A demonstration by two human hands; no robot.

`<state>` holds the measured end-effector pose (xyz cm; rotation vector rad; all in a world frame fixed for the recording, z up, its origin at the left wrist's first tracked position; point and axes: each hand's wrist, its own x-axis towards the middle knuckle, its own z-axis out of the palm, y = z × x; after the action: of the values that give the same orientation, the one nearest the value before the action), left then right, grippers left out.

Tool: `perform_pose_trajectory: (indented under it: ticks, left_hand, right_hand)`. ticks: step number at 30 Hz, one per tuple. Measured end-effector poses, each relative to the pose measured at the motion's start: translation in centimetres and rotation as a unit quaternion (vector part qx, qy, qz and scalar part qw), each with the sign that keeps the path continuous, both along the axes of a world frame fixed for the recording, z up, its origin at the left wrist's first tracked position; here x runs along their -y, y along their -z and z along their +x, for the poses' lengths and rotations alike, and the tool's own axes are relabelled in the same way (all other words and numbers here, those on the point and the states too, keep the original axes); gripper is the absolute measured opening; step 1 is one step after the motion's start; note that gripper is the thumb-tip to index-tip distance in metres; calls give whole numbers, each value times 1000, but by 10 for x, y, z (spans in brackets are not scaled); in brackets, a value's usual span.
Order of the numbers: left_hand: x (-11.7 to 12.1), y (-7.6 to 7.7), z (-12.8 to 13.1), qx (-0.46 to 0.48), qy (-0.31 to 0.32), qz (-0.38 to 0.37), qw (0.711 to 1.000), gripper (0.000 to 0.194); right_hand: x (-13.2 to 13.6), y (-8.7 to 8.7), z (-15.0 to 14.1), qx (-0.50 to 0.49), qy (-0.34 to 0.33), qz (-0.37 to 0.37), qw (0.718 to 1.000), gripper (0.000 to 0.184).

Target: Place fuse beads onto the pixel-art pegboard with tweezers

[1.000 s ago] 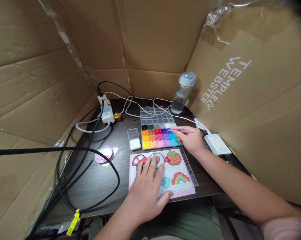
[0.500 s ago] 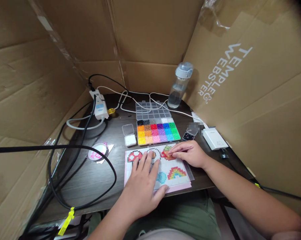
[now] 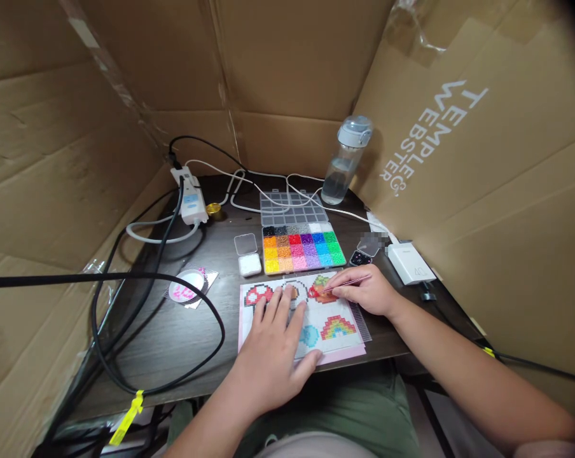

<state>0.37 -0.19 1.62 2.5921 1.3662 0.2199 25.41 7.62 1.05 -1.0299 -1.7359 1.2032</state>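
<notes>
A clear pegboard on a pink sheet lies at the table's near edge, with bead pictures of a mushroom, a strawberry, a rainbow and a blue shape. My left hand rests flat on the board, fingers spread. My right hand pinches thin tweezers whose tip touches the strawberry. Just behind the board sits an open bead box with many coloured compartments.
Cardboard walls enclose the dark table. A water bottle stands at the back, a power strip and several cables at the left. A small white bead case, a sticker disc and a white charger lie nearby.
My right hand came back from the bead box with the tweezers and now holds their tip on the strawberry. My left hand stays flat on the board.
</notes>
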Motion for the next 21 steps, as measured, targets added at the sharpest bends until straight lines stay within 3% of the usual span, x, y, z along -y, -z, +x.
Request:
perform_pose_trajectory:
  ticks: [16, 21]
  left_hand:
    - [1, 0, 0, 1, 2, 10, 1000, 68]
    - [0, 1, 0, -2, 4, 13, 1000, 69]
  right_hand:
    - [0, 1, 0, -1, 12, 2, 1000, 10]
    - [-4, -7, -4, -21, 101, 31, 994, 14]
